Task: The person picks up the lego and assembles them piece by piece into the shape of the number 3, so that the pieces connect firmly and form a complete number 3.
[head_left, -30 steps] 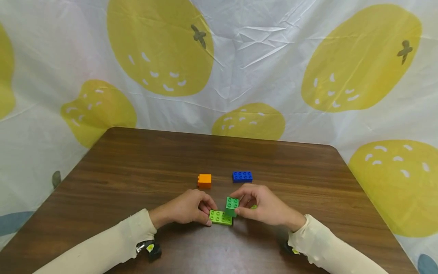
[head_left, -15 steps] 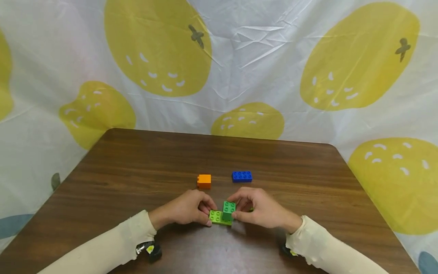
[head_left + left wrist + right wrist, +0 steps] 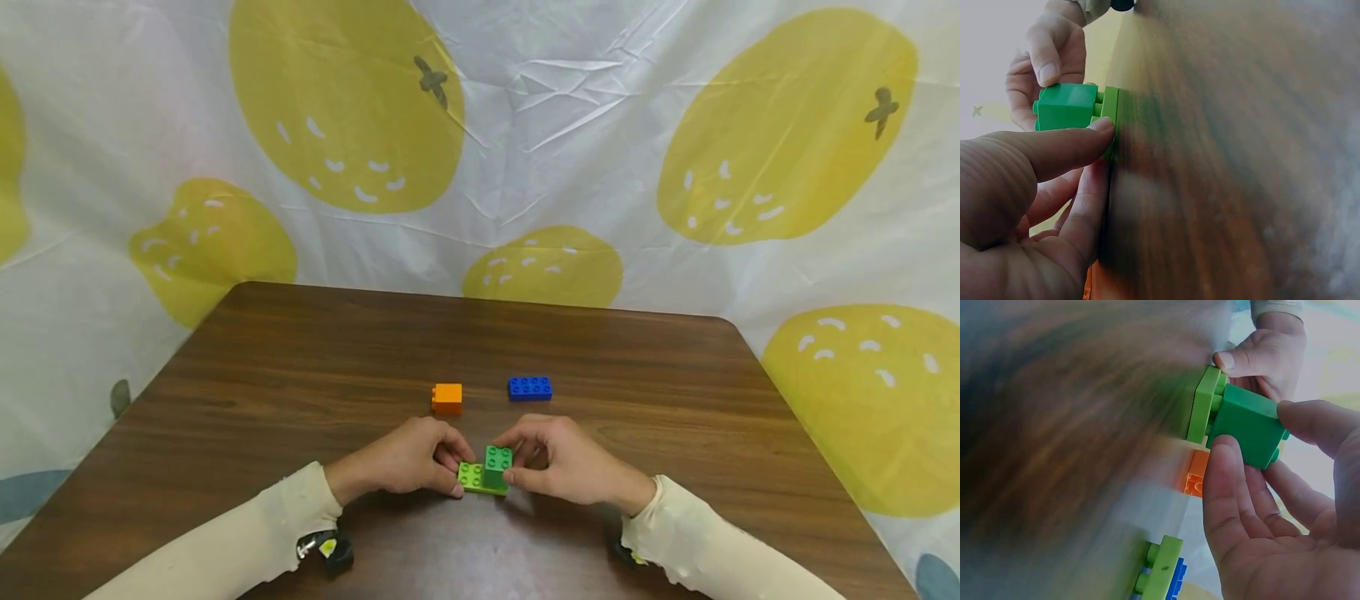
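In the head view, my left hand [image 3: 408, 454] pinches the left end of a thin lime-green toy building plate [image 3: 471, 477] lying on the table. My right hand [image 3: 573, 462] holds a darker green square brick [image 3: 498, 462] over the plate's right half, between thumb and fingers. The right wrist view shows the green brick [image 3: 1249, 422] tilted against the lime plate [image 3: 1205, 406], with some plate studs visible between them. From the left wrist view, my left thumb lies along the plate's edge and the green brick [image 3: 1067, 106] sits at its far end. Whether the brick is fully seated, I cannot tell.
An orange brick [image 3: 447, 399] lies on its side behind my hands, studs facing left. Right of it is a blue eight-stud brick [image 3: 529, 388]. Another lime-green piece [image 3: 1163, 569] appears low in the right wrist view, hidden by my right hand in the head view. Brown wooden table [image 3: 337, 350].
My right hand has brought the green brick left and down onto the right half of the lime plate. The left hand stays in place on the plate.
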`<state>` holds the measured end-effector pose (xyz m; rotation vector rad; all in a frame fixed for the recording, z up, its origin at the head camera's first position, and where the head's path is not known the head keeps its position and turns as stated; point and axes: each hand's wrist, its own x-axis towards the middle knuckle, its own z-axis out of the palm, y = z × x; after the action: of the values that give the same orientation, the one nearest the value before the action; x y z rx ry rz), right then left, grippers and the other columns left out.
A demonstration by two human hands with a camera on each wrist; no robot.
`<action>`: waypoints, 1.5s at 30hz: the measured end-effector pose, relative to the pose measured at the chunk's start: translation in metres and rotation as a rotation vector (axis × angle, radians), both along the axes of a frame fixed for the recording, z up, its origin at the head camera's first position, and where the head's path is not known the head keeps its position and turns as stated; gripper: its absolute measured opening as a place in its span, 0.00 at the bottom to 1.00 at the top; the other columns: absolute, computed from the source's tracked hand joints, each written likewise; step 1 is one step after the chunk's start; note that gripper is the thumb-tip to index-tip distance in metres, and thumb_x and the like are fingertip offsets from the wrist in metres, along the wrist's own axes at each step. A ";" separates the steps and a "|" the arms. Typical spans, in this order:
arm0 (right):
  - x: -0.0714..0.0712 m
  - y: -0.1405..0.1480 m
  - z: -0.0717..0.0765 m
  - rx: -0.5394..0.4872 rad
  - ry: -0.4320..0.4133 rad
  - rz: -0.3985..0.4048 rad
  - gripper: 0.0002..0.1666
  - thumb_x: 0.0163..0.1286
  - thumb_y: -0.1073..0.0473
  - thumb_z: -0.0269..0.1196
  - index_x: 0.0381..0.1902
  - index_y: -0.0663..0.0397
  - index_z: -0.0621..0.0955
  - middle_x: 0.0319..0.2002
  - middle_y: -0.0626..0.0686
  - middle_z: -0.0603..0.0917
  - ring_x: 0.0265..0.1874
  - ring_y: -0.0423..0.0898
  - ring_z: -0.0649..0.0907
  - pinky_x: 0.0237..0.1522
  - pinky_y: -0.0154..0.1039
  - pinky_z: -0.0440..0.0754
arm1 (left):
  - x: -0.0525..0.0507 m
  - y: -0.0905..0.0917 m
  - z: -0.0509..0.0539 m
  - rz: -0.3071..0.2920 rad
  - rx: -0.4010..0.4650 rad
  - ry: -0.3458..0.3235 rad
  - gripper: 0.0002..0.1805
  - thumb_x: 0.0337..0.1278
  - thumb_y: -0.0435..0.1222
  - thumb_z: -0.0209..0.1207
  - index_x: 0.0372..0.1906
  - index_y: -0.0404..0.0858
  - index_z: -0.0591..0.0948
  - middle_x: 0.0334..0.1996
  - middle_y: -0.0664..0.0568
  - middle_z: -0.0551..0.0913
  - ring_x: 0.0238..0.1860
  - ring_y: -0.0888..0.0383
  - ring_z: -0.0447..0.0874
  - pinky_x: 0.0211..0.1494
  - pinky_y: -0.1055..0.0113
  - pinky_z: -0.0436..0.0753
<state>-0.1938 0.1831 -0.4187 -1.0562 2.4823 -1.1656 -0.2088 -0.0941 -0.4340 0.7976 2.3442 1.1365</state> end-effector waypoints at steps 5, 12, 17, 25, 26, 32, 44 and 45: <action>0.000 -0.003 0.002 0.014 -0.004 -0.023 0.19 0.65 0.58 0.76 0.53 0.52 0.87 0.33 0.44 0.90 0.29 0.35 0.87 0.36 0.35 0.89 | -0.001 0.000 0.001 0.006 -0.004 -0.007 0.16 0.51 0.35 0.80 0.46 0.43 0.90 0.37 0.59 0.89 0.38 0.62 0.84 0.43 0.71 0.84; 0.001 -0.006 0.004 0.037 0.014 -0.051 0.18 0.63 0.57 0.79 0.50 0.52 0.87 0.31 0.43 0.89 0.29 0.34 0.86 0.34 0.33 0.87 | -0.003 -0.001 0.001 0.005 -0.004 0.005 0.16 0.50 0.36 0.80 0.45 0.44 0.90 0.36 0.60 0.89 0.38 0.62 0.85 0.43 0.71 0.84; 0.001 -0.008 0.004 0.043 0.018 -0.048 0.17 0.60 0.59 0.80 0.46 0.52 0.86 0.31 0.42 0.89 0.29 0.33 0.86 0.33 0.33 0.87 | -0.002 -0.001 0.001 0.011 0.006 0.015 0.16 0.49 0.36 0.80 0.44 0.44 0.90 0.34 0.61 0.89 0.37 0.63 0.85 0.42 0.71 0.84; 0.001 -0.010 0.006 0.048 0.011 -0.053 0.17 0.58 0.61 0.81 0.42 0.51 0.86 0.31 0.43 0.90 0.29 0.33 0.86 0.33 0.33 0.87 | -0.002 -0.002 0.001 0.021 0.007 0.024 0.16 0.48 0.36 0.81 0.44 0.44 0.90 0.34 0.61 0.88 0.37 0.63 0.85 0.42 0.71 0.84; 0.001 -0.010 0.006 0.050 0.009 -0.054 0.17 0.58 0.60 0.81 0.42 0.51 0.86 0.31 0.43 0.90 0.29 0.33 0.86 0.33 0.33 0.87 | -0.002 -0.002 0.000 0.022 0.007 0.026 0.16 0.48 0.36 0.81 0.44 0.45 0.90 0.34 0.61 0.89 0.37 0.63 0.85 0.42 0.71 0.84; 0.000 -0.012 0.005 0.061 -0.007 -0.052 0.16 0.57 0.60 0.82 0.40 0.50 0.86 0.30 0.41 0.89 0.27 0.33 0.86 0.32 0.33 0.87 | -0.001 -0.001 -0.001 0.021 0.010 0.028 0.16 0.48 0.36 0.81 0.43 0.44 0.90 0.34 0.61 0.89 0.37 0.64 0.85 0.42 0.71 0.84; 0.001 -0.009 0.000 0.065 -0.064 -0.081 0.17 0.56 0.58 0.83 0.40 0.49 0.86 0.29 0.41 0.89 0.26 0.36 0.86 0.30 0.34 0.86 | -0.001 0.001 -0.003 0.002 0.014 0.014 0.16 0.49 0.35 0.80 0.44 0.43 0.89 0.34 0.61 0.88 0.36 0.65 0.84 0.41 0.72 0.84; 0.000 -0.009 -0.001 0.067 -0.064 -0.082 0.17 0.57 0.58 0.83 0.40 0.48 0.86 0.29 0.41 0.89 0.26 0.36 0.86 0.30 0.34 0.86 | -0.002 0.000 -0.003 0.000 0.014 0.017 0.16 0.49 0.35 0.80 0.44 0.43 0.89 0.35 0.61 0.88 0.37 0.65 0.84 0.42 0.73 0.84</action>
<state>-0.1935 0.1737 -0.4195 -0.8943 2.5175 -1.1122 -0.2103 -0.0938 -0.4373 0.8154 2.3521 1.1515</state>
